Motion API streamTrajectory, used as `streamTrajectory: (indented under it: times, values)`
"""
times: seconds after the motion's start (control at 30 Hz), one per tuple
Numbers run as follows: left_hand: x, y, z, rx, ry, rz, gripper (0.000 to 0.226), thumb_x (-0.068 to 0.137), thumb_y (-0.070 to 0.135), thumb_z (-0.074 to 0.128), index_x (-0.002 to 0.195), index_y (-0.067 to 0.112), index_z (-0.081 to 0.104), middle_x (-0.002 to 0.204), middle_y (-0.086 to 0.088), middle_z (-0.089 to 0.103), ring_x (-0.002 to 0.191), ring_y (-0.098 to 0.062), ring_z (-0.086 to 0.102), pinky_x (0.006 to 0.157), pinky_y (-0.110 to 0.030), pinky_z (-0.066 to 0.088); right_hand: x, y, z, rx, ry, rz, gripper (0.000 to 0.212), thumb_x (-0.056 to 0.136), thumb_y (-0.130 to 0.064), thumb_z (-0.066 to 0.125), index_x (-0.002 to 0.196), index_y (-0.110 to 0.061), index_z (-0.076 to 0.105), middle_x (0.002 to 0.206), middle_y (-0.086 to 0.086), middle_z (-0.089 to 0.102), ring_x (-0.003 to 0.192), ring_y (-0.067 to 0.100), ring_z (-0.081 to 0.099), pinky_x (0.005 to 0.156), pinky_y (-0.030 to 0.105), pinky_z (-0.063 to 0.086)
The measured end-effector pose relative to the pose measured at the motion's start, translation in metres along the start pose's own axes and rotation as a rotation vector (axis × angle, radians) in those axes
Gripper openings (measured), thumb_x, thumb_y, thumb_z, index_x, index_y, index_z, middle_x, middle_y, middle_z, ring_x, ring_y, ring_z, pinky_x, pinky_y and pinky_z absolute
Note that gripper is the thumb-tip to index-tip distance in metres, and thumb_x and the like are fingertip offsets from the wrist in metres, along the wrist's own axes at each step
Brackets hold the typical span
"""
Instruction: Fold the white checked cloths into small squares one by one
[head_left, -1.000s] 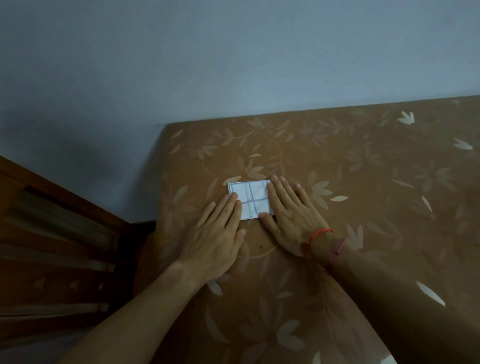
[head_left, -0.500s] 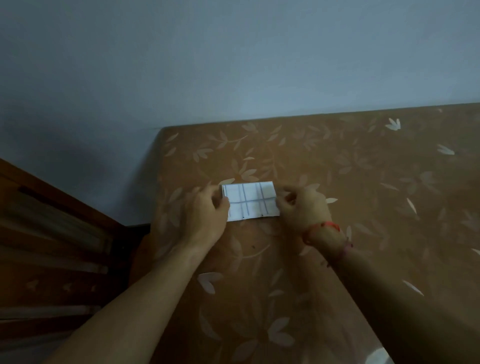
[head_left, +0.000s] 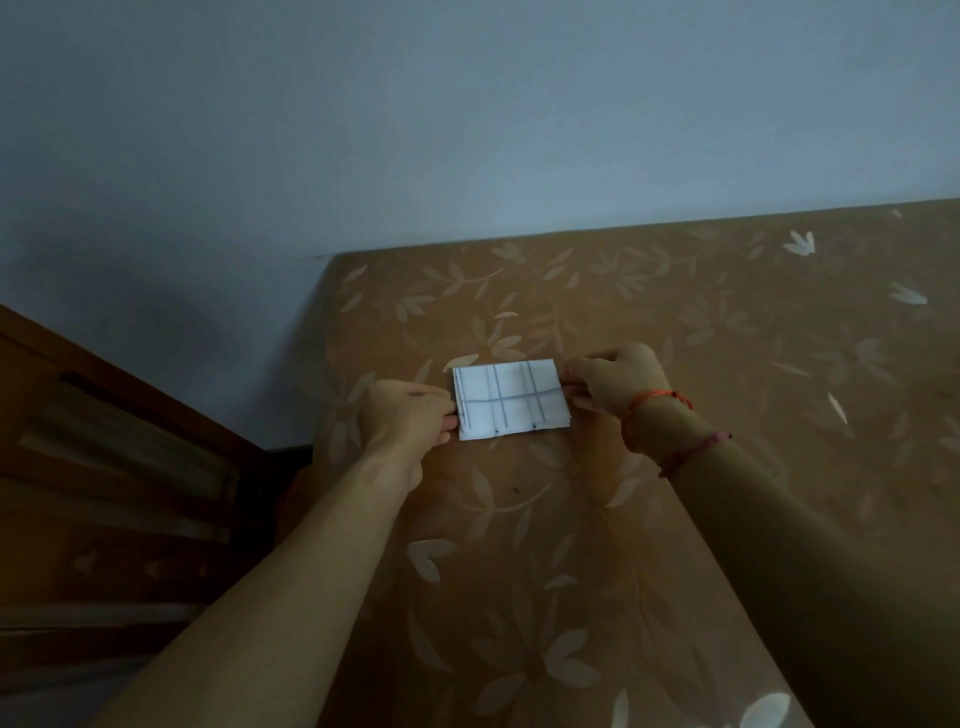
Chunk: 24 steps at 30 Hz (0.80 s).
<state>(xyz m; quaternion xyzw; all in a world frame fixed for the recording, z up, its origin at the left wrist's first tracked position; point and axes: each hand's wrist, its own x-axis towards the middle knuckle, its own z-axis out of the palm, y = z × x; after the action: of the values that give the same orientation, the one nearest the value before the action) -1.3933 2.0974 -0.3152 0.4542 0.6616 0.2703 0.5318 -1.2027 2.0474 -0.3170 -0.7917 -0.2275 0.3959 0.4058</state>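
Observation:
A white checked cloth (head_left: 509, 399), folded into a small layered rectangle with grey lines, is held just above the brown leaf-patterned surface (head_left: 675, 467). My left hand (head_left: 408, 421) pinches its left edge. My right hand (head_left: 613, 382), with red threads around the wrist, pinches its right edge. Both hands have their fingers closed on the cloth. No other cloth is in sight.
The patterned surface ends at a pale blue wall (head_left: 467, 130) behind. Its left edge drops off beside dark wooden furniture (head_left: 104, 467) at the lower left.
Both hands went from pressing flat on the cloth to pinching its two short edges, and the cloth now sits slightly lifted between them.

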Motion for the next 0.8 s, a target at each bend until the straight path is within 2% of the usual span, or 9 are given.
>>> streamTrajectory:
  times: [0.1, 0.2, 0.37, 0.53, 0.7, 0.8]
  values:
    - [0.001, -0.001, 0.001, 0.002, 0.005, 0.004, 0.005, 0.089, 0.004, 0.064, 0.091, 0.005, 0.068, 0.088, -0.009, 0.07, 0.075, -0.016, 0.069, 0.06, -0.024, 0.057, -0.004, 0.002, 0.001, 0.003, 0.017, -0.008, 0.018, 0.089, -0.013, 0.064, 0.071, -0.009, 0.068, 0.078, 0.014, 0.068, 0.08, 0.028, 0.067, 0.08, 0.042, 0.059]
    - [0.002, -0.001, 0.002, 0.011, 0.009, 0.022, 0.013, 0.089, 0.005, 0.063, 0.079, 0.013, 0.066, 0.085, -0.005, 0.069, 0.075, -0.015, 0.068, 0.061, -0.024, 0.057, -0.008, 0.011, 0.002, 0.017, 0.034, -0.012, 0.014, 0.09, -0.01, 0.06, 0.09, -0.002, 0.071, 0.086, 0.017, 0.07, 0.086, 0.031, 0.069, 0.08, 0.043, 0.059]
    - [0.002, -0.005, 0.0, 0.013, 0.013, 0.028, 0.01, 0.09, 0.004, 0.062, 0.086, 0.01, 0.069, 0.083, -0.003, 0.069, 0.074, -0.013, 0.068, 0.059, -0.023, 0.054, -0.004, 0.015, 0.007, -0.002, 0.05, -0.022, 0.017, 0.09, -0.012, 0.058, 0.097, -0.006, 0.072, 0.086, 0.012, 0.071, 0.086, 0.03, 0.069, 0.081, 0.045, 0.058]
    - [0.005, -0.007, -0.001, -0.014, 0.0, 0.008, 0.01, 0.089, 0.004, 0.062, 0.087, 0.011, 0.069, 0.086, -0.003, 0.07, 0.077, -0.014, 0.069, 0.062, -0.025, 0.055, -0.006, 0.018, 0.008, -0.043, 0.064, -0.051, 0.016, 0.088, -0.014, 0.058, 0.092, -0.011, 0.073, 0.081, 0.006, 0.069, 0.089, 0.029, 0.067, 0.083, 0.048, 0.057]
    - [-0.003, -0.009, -0.007, -0.003, -0.039, 0.036, 0.011, 0.089, 0.006, 0.063, 0.088, 0.015, 0.07, 0.089, -0.002, 0.07, 0.082, -0.013, 0.069, 0.077, -0.031, 0.059, -0.017, 0.015, 0.006, -0.064, 0.053, -0.061, 0.024, 0.089, -0.02, 0.06, 0.105, -0.007, 0.072, 0.084, 0.009, 0.069, 0.09, 0.03, 0.067, 0.084, 0.047, 0.057]
    - [-0.014, -0.01, -0.016, 0.011, -0.104, 0.057, 0.014, 0.09, 0.012, 0.062, 0.101, 0.016, 0.069, 0.096, 0.001, 0.068, 0.092, -0.015, 0.066, 0.087, -0.035, 0.056, -0.034, 0.014, 0.0, -0.144, 0.024, -0.109, 0.031, 0.089, -0.027, 0.058, 0.113, -0.011, 0.069, 0.095, 0.007, 0.07, 0.091, 0.024, 0.067, 0.086, 0.042, 0.056]
